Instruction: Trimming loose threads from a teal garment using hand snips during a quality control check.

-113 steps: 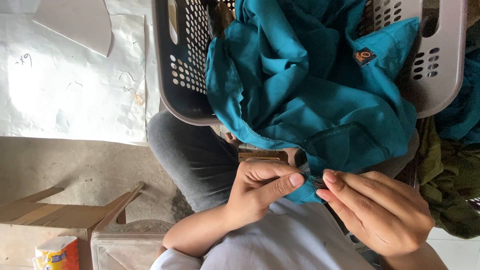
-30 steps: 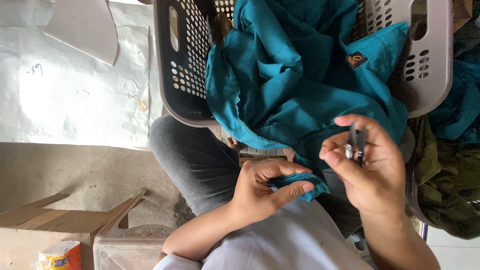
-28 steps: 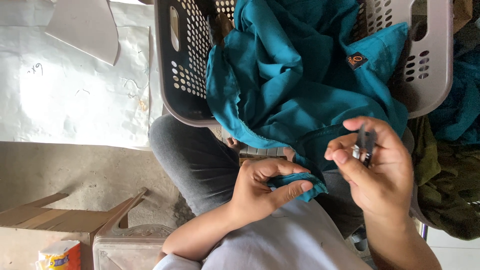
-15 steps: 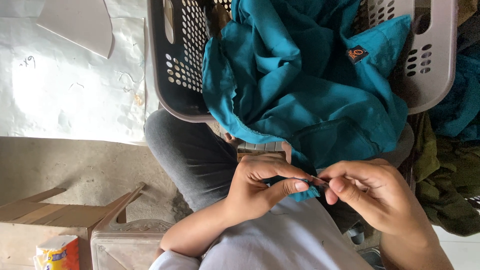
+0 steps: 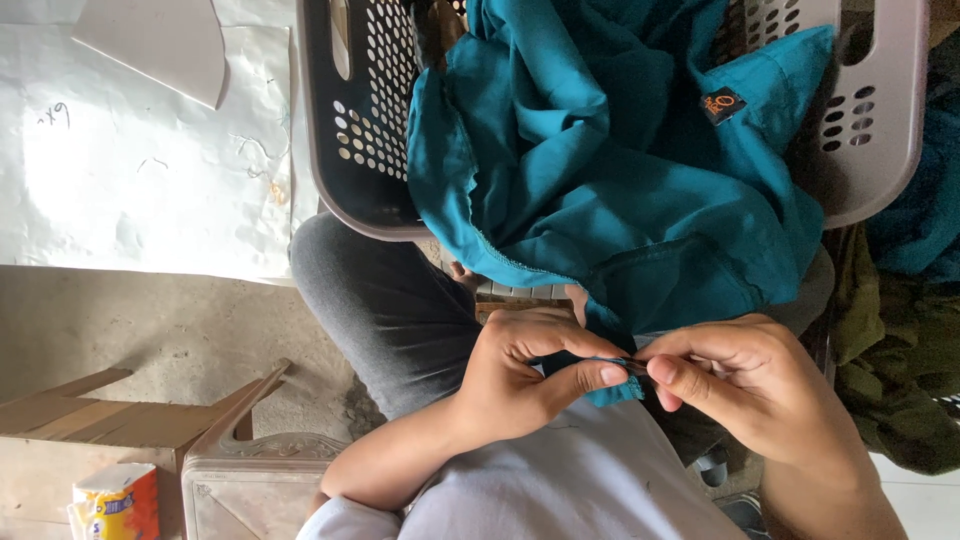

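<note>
— Looking close, what do left hand (image 5: 525, 375) and right hand (image 5: 745, 385) pinch?
— Teal garment's (image 5: 620, 180) edge; tool between fingertips is hidden. It hangs from grey basket (image 5: 880, 130) above concrete floor (image 5: 150, 320).

Teal garment (image 5: 640, 190) draped from basket (image 5: 880, 150)

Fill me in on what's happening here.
A seated person pinches the edge of a teal garment between both hands, the left hand and right hand meeting fingertip to fingertip at one small spot of the hem. The rest of the garment spills out of a grey perforated laundry basket resting against their lap. More clothing is piled to the right.
</note>
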